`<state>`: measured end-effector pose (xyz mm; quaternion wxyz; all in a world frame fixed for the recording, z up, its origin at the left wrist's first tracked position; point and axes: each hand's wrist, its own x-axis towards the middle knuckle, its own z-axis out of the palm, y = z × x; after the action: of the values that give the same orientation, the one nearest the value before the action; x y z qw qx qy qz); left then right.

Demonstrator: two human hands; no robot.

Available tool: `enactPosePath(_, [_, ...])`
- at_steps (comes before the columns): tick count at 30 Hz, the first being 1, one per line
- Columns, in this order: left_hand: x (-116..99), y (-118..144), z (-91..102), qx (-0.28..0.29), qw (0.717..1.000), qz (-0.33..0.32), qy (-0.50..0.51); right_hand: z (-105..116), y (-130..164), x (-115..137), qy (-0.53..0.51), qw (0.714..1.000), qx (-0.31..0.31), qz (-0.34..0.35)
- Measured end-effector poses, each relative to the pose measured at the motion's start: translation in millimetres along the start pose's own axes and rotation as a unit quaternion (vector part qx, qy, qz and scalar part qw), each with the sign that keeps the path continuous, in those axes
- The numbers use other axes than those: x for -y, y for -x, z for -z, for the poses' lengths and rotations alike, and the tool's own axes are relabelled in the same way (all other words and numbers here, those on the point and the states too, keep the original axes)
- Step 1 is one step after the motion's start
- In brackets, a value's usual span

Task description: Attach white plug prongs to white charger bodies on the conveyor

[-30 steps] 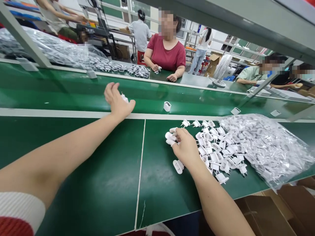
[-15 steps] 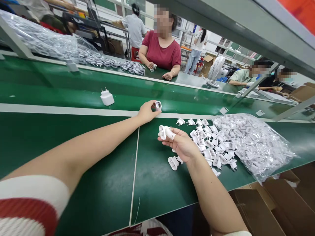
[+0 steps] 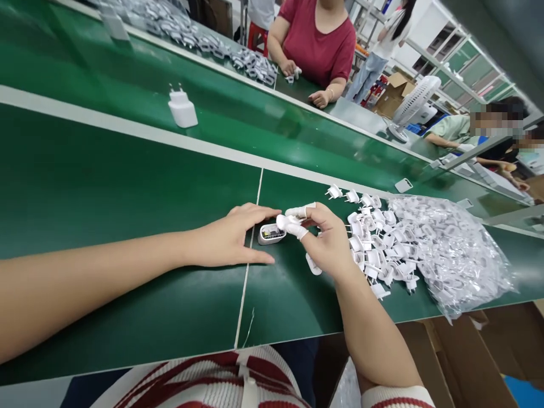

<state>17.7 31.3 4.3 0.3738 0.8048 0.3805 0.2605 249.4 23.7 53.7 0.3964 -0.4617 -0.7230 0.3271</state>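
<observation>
A white charger housing [image 3: 272, 234] sits on the green bench with its open end up, circuit parts showing inside. My left hand [image 3: 232, 235] is beside it, thumb and forefinger spread to either side; I cannot tell whether they touch it. Just over the housing's right end, my right hand [image 3: 325, 238], with white covers on thumb and forefinger, pinches a white plug cap [image 3: 282, 221], largely hidden by the fingers. Beneath that hand lies another loose plug cap [image 3: 313, 264].
Several white plug caps [image 3: 378, 243] are heaped on the right beside a clear plastic bag [image 3: 467, 255] full of more. A finished-looking charger [image 3: 182, 109] stands on the green belt [image 3: 238, 127]. Across it sits a person in a red shirt [image 3: 317, 42]. Cardboard boxes [image 3: 467, 351] are below right.
My left hand has brought the housing from the belt edge down onto the bench and spread its fingers. My right hand has carried the plug cap to the housing. The view has tilted downward.
</observation>
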Motion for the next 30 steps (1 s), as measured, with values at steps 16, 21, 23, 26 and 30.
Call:
enactPosePath(16, [9,-6,-4.2,-0.038,0.997,-0.061,0.041,-17,3,1,0.224,0.950,0.039,0.212])
enactPosePath(21, [9,-6,-4.7,-0.038,0.997,-0.056,0.041,-15,3,6,0.237,0.944,0.050,0.225])
enactPosePath(23, [9,-6,-4.3,-0.041,0.997,-0.052,0.038,-14,3,7,0.228,0.949,0.052,0.213])
enactPosePath(26, [7,-6,-3.0,-0.042,0.997,-0.047,0.039,-15,2,8,0.264,0.940,0.061,0.205])
enactPosePath(30, [6,-6,-1.9,-0.039,0.997,-0.042,0.043,-17,1,9,0.322,0.920,0.056,0.217])
